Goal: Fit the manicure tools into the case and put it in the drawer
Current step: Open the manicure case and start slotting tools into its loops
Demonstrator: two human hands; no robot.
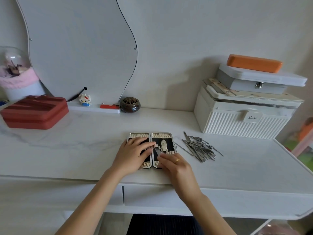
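Observation:
The manicure case (160,135) lies open and flat on the white dressing table, black inside with silver rims. My left hand (132,154) rests flat on its left half, fingers spread. My right hand (174,164), a ring on one finger, pinches a flat metal tool (157,150) that lies in the left part of the right half. One nail clipper (164,144) sits in a slot beside it. A heap of several loose steel tools (199,147) lies just right of the case. Two closed drawer fronts (169,196) run under the table edge.
A white ribbed box (242,119) with a grey box and an orange case stacked on top stands at the back right. A red zip case (34,111) sits at the left. A curved mirror (81,48), a small figure and a dark round burner (129,104) line the back.

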